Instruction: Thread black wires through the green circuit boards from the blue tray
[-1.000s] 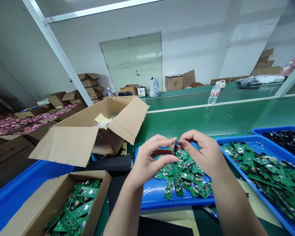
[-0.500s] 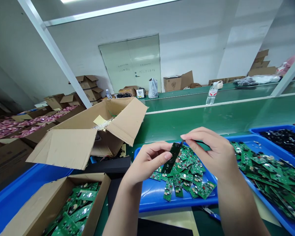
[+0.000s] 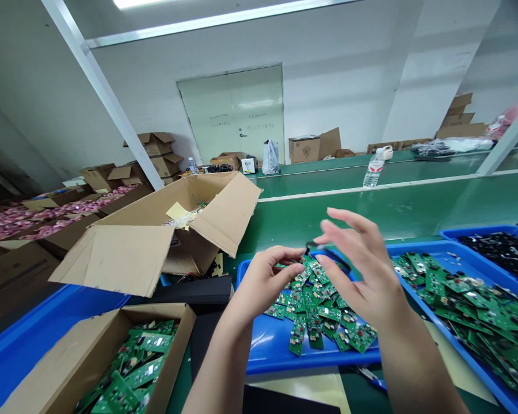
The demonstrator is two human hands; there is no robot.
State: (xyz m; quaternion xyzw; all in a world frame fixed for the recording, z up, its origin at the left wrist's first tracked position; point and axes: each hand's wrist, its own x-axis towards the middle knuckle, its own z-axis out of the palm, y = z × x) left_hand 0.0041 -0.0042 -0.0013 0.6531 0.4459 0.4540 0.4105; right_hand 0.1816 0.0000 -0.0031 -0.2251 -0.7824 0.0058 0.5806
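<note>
Left hand (image 3: 263, 282) curled, right hand (image 3: 362, 270) open, apart; one blue tray (image 3: 259, 356) of circuit boards (image 3: 315, 305)

Room is above the hands: left grip (image 3: 263, 282) and right grip (image 3: 362, 270) can go up over the green tabletop (image 3: 349, 215) toward upper right of frame; only a water bottle (image 3: 373, 172) stands there, well off. Left is blocked by an open carton (image 3: 125, 259) w/ flaps up, and a black foam pad (image 3: 190, 290) sits btwn it and the blue tray (image 3: 259, 356). PCBs (image 3: 315, 305) heap in that tray under the grips, so low passes hit them. Right: 2nd blue tray (image 3: 414, 248) just beside, w/ black-parts tray (image 3: 479, 230) behind. Lower left, cardboard box (image 3: 56, 368) walls off the corner.
</note>
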